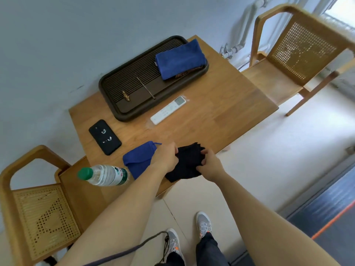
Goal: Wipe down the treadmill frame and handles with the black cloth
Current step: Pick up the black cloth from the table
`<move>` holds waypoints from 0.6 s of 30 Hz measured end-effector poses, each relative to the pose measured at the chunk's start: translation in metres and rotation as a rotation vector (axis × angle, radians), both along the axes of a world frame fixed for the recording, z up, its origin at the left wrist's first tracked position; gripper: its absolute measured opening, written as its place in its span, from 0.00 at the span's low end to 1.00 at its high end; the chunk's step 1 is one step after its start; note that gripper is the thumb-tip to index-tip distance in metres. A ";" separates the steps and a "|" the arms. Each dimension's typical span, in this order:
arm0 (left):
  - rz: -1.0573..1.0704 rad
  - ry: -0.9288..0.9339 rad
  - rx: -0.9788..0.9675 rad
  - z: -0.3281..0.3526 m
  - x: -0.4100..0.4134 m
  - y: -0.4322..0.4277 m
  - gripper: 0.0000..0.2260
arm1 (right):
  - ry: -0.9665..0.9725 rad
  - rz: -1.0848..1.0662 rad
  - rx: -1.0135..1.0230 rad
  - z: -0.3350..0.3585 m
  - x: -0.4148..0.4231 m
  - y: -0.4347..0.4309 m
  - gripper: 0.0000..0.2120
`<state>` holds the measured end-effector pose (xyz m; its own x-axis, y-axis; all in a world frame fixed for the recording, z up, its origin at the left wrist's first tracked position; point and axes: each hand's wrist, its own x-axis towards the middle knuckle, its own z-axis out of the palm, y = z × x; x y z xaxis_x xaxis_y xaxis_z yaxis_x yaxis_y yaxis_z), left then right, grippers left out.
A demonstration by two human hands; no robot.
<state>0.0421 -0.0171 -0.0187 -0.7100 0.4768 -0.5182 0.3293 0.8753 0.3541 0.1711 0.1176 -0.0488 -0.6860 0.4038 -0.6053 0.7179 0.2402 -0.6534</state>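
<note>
The black cloth (pixel 187 163) lies bunched at the near edge of the wooden table (pixel 221 112). My left hand (pixel 167 157) grips its left side and my right hand (pixel 210 166) grips its right side, so the cloth is held between both. The treadmill (pixel 330 206) shows only as a dark belt with an orange stripe at the lower right; its frame and handles are out of view.
A blue cloth (pixel 137 162) lies just left of my left hand, beside a water bottle (pixel 104 174) and a black phone (pixel 104 137). Farther back sit a white remote (pixel 168 110) and a dark tray (pixel 146 81) holding another blue cloth (pixel 180 59). Wooden chairs (pixel 294 54) flank the table.
</note>
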 end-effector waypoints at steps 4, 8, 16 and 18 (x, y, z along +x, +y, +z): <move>-0.103 -0.101 0.036 0.035 0.019 -0.005 0.09 | 0.030 -0.084 -0.021 0.032 0.041 -0.016 0.21; -0.277 -0.217 0.115 0.082 0.035 -0.004 0.03 | 0.014 -0.192 -0.046 0.063 0.077 -0.032 0.13; -0.729 -0.335 0.267 0.127 0.103 -0.033 0.04 | 0.027 -0.574 0.265 0.113 0.158 -0.109 0.18; -0.802 -0.332 0.286 0.131 0.121 -0.048 0.08 | -0.034 -0.650 0.330 0.126 0.185 -0.139 0.19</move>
<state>0.1635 -0.0652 0.1126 0.0537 0.9047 -0.4228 0.6433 0.2924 0.7075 0.3560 -0.0215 0.0767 -0.2281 0.8884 -0.3983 0.8012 -0.0612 -0.5953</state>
